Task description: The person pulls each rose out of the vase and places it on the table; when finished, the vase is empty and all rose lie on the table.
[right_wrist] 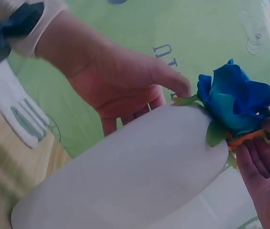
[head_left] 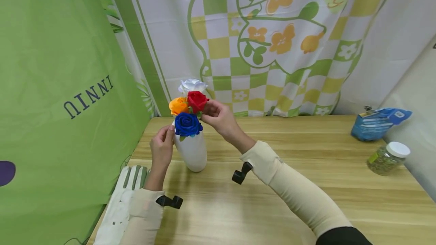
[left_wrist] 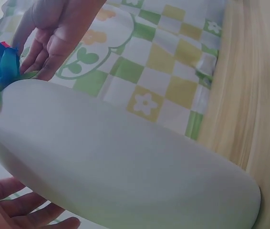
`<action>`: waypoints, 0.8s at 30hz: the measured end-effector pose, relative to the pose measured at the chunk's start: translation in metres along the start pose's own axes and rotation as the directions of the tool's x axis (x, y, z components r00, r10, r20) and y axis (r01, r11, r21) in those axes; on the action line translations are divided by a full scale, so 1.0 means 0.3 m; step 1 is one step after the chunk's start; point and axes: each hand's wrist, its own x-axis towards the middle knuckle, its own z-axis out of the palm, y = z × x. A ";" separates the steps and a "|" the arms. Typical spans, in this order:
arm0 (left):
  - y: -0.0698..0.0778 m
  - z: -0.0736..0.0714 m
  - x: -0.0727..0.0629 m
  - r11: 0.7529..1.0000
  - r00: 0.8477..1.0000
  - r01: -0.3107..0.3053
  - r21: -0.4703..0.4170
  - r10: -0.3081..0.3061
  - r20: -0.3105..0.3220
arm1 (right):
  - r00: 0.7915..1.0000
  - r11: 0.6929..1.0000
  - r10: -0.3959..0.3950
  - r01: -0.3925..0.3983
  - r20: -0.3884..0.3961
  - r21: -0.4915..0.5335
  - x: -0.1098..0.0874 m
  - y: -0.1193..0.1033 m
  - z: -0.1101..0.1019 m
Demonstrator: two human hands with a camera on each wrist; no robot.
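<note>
A white vase point(head_left: 192, 152) stands on the wooden table, holding a blue rose point(head_left: 188, 124), a red rose point(head_left: 197, 101), an orange rose point(head_left: 178, 106) and a white flower point(head_left: 192, 86). My left hand point(head_left: 161, 147) grips the vase at its left rim, thumb by the green leaf point(right_wrist: 185, 100) under the blue rose, fingers along the vase's side. On the other side, my right hand point(head_left: 219, 118) pinches the red rose just below its bloom, its fingers curled in the right wrist view. The stems inside the vase are hidden.
To the right on the table point(head_left: 289, 192) are a blue bag point(head_left: 371, 126) and a lidded jar point(head_left: 385, 160). A white slatted object point(head_left: 117, 207) lies by the left edge. A patterned curtain point(head_left: 218, 48) hangs behind, and a green cloth point(head_left: 68, 143) on the left.
</note>
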 end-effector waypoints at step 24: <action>-0.004 0.004 0.000 0.991 0.996 -0.081 0.107 0.083 -0.014 | 0.998 0.994 -0.044 0.047 -0.034 0.103 0.007 0.029 0.040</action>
